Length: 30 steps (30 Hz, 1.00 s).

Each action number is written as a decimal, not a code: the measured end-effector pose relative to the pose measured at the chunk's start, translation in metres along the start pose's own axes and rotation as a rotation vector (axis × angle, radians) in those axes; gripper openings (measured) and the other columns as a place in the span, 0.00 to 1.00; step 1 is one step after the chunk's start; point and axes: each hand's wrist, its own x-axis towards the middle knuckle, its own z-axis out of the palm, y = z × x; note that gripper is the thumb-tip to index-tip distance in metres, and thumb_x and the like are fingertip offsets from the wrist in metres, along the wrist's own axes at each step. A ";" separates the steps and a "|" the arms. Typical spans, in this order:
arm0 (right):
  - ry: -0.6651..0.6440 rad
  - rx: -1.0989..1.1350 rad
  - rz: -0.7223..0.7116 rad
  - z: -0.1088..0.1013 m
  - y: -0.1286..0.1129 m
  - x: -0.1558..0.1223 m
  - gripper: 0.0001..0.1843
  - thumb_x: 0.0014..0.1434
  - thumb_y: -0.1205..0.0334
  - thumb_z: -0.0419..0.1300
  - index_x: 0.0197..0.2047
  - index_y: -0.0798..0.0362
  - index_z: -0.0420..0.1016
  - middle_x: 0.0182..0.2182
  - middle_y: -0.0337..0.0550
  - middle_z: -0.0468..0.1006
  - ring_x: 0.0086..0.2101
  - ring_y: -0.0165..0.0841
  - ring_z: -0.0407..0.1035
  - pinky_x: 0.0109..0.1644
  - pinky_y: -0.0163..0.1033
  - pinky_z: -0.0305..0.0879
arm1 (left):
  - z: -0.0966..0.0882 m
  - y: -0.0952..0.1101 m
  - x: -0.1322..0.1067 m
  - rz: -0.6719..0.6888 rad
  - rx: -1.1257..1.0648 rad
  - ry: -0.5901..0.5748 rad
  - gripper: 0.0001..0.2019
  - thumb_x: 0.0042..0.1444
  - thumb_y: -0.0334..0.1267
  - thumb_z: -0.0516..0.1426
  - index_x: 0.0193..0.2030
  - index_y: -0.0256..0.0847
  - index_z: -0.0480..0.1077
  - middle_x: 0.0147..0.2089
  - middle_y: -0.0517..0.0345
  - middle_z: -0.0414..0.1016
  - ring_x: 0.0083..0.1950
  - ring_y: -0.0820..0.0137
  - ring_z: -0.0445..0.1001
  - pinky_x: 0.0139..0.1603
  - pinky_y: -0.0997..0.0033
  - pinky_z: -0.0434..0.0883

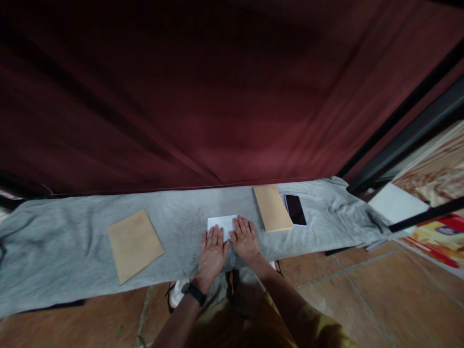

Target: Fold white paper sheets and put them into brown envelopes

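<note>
A folded white sheet of paper (pixel 222 223) lies on a grey cloth (pixel 72 241) spread over a long low table. My left hand (pixel 212 252) rests flat on the paper's near left part, fingers stretched out. My right hand (pixel 245 238) lies flat on its right edge, fingers also extended. Neither hand grips anything. A black band sits on my left wrist.
One brown envelope (pixel 134 244) lies to the left, another (pixel 272 208) to the right, with a black phone (pixel 295 210) beside it. A dark red curtain (pixel 203 96) hangs behind. Tiled floor lies in front; a black frame and printed boards stand at right.
</note>
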 end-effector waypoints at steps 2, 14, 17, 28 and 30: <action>-0.029 -0.005 0.002 -0.001 0.000 0.001 0.29 0.74 0.55 0.49 0.73 0.57 0.60 0.71 0.55 0.60 0.68 0.45 0.57 0.72 0.56 0.49 | 0.000 0.008 0.003 0.006 -0.001 -0.025 0.27 0.70 0.44 0.45 0.69 0.30 0.64 0.73 0.37 0.62 0.75 0.53 0.58 0.74 0.46 0.57; -0.014 0.010 0.027 -0.010 0.013 -0.010 0.28 0.74 0.58 0.47 0.73 0.57 0.59 0.69 0.50 0.64 0.68 0.43 0.58 0.72 0.53 0.49 | -0.008 -0.010 -0.020 0.039 -0.058 0.008 0.32 0.70 0.50 0.45 0.73 0.28 0.58 0.74 0.37 0.59 0.76 0.56 0.58 0.74 0.52 0.60; -0.017 0.011 0.032 -0.013 0.018 -0.015 0.28 0.74 0.58 0.46 0.73 0.56 0.59 0.70 0.49 0.64 0.68 0.43 0.58 0.72 0.53 0.48 | -0.010 -0.012 -0.023 0.024 -0.027 -0.002 0.32 0.70 0.51 0.45 0.71 0.27 0.60 0.73 0.34 0.61 0.74 0.54 0.61 0.73 0.48 0.60; -0.018 0.040 0.051 -0.018 0.018 -0.018 0.27 0.74 0.61 0.46 0.73 0.56 0.59 0.70 0.48 0.63 0.68 0.43 0.56 0.72 0.53 0.48 | -0.014 0.026 -0.019 0.112 -0.032 -0.041 0.26 0.69 0.45 0.50 0.71 0.44 0.63 0.75 0.48 0.60 0.76 0.51 0.57 0.73 0.42 0.58; -0.010 0.038 0.066 -0.019 0.018 -0.019 0.27 0.74 0.61 0.46 0.73 0.56 0.60 0.70 0.48 0.64 0.68 0.43 0.57 0.72 0.53 0.48 | -0.014 0.020 -0.025 0.113 -0.046 -0.030 0.27 0.69 0.46 0.50 0.71 0.38 0.62 0.74 0.43 0.61 0.75 0.53 0.58 0.73 0.46 0.60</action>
